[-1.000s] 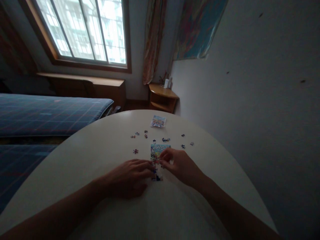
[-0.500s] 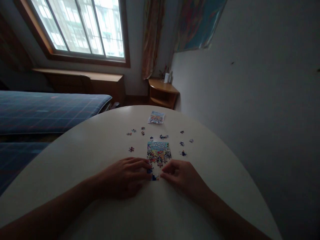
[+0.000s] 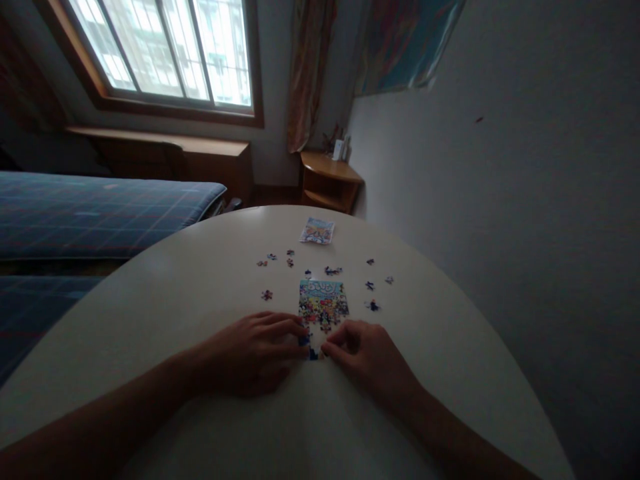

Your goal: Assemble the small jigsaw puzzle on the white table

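A partly joined jigsaw puzzle (image 3: 323, 300), with colourful cartoon figures and large letters along its top, lies flat on the white round table (image 3: 215, 267). My left hand (image 3: 257, 350) rests palm down at its lower left, fingers stretched out over the left border pieces. At the lower right, my right hand (image 3: 367, 353) has thumb and index finger pinched at the bottom edge, on a small puzzle piece (image 3: 321, 354) mostly hidden by the fingertips. A bare gap shows between the bottom pieces and the joined upper part.
Loose pieces lie left of the puzzle, one being a reddish piece (image 3: 267, 295). Several more are on the right, including a dark piece (image 3: 373, 305). Beyond them lies a printed picture sheet (image 3: 318, 231). A bed (image 3: 110, 213) stands left of the table, a wall (image 3: 500, 220) right.
The whole view has shifted slightly as my head moved. Both hands stay at the puzzle's lower part, and the right fingertips still pinch at the bottom edge with hardly any movement.
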Demonstrator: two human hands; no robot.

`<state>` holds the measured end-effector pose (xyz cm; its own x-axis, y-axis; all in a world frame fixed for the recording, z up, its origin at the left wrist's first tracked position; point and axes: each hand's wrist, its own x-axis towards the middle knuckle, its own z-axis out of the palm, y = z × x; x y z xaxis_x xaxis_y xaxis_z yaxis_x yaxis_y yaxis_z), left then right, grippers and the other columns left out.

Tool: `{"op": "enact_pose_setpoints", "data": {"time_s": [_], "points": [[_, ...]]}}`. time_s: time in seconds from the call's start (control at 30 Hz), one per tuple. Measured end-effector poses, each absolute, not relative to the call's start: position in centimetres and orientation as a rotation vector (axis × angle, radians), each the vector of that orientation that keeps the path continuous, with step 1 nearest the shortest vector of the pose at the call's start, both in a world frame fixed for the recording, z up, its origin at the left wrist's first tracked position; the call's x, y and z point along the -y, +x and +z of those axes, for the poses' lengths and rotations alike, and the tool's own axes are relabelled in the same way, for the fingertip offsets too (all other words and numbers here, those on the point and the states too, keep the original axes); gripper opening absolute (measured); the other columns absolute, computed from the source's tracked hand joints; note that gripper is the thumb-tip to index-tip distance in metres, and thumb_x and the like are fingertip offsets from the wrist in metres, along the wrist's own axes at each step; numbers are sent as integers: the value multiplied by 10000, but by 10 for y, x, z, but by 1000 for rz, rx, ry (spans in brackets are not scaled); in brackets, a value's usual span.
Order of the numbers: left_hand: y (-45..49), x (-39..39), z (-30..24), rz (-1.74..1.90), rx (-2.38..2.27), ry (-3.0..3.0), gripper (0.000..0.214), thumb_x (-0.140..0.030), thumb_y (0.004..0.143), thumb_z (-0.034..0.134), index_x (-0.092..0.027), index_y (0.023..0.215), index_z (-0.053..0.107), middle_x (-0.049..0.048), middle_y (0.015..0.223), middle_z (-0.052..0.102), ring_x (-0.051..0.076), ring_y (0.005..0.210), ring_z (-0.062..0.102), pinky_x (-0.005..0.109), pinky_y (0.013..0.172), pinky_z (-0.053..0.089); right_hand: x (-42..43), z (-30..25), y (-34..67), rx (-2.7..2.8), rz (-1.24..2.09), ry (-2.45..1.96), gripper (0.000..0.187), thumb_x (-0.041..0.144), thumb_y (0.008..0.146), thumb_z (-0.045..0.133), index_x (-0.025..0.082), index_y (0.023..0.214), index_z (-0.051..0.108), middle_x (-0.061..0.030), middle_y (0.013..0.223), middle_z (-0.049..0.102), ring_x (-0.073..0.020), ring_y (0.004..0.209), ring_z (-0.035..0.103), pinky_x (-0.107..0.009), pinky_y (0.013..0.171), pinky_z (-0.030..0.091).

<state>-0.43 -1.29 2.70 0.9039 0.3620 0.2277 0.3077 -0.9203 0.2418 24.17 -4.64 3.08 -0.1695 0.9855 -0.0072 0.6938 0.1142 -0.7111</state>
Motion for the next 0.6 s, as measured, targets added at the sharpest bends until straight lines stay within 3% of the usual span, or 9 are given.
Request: {"op": "enact_pose_setpoints", "data": {"time_s": [0.23, 0.43, 0.6], "points": [[-4, 13, 26, 379, -519, 2879, 440, -203, 845, 619, -290, 1275, 573, 64, 1339, 579, 283, 1257, 537, 462, 1047, 482, 47, 30, 240, 2057, 565, -1650, 142, 251, 754, 755, 214, 642, 677, -10, 683, 675, -177, 691, 600, -300, 658, 413], [-5, 13, 26, 404, -522, 2867, 421, -201, 850, 615, -283, 1261, 580, 67, 1343, 577, 276, 1261, 533, 447, 1057, 475, 45, 33, 249, 2135, 607, -1533, 60, 229, 819, 697, 244, 780, 741, -14, 791, 713, -178, 760, 626, -313, 722, 439], [-5, 13, 24, 412, -500, 2866, 443, -196, 851, 609, -285, 1282, 564, 66, 1338, 579, 271, 1264, 531, 442, 1064, 471, 47, 35, 253, 2277, 597, -1418, 66, 206, 775, 744, 253, 820, 734, -14, 890, 708, -194, 886, 637, -338, 816, 430]]}}
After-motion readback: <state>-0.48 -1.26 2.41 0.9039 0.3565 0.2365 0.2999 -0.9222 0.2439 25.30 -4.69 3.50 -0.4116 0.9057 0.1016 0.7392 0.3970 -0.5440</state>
